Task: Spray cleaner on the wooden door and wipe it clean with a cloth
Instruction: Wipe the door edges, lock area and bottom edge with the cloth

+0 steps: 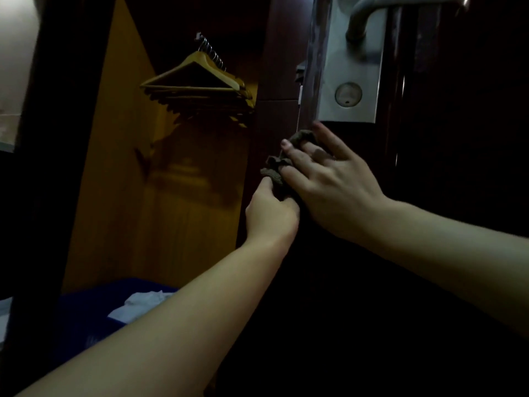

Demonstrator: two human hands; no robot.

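Your right hand (329, 184) presses the brown cloth (276, 167) flat-fingered against the door edge (307, 81) (below the lock plate (350, 81)); your left hand (270, 213) seemingly pinches its loose end, keeping it bunched.

A dark wooden door (443, 181) shows a faintly glossy varnish beside a brushed, matt metal lock plate (350, 70) and smooth metal lever handle (369, 12). A crumpled brown cloth (276, 170) looks coarse and nubbly. Pale wooden hangers (197, 81) with shiny metal hooks hang against smooth, matt yellowish wood panelling (123, 167), near a blue plastic bin (86, 319) holding white crumpled paper or cloth.
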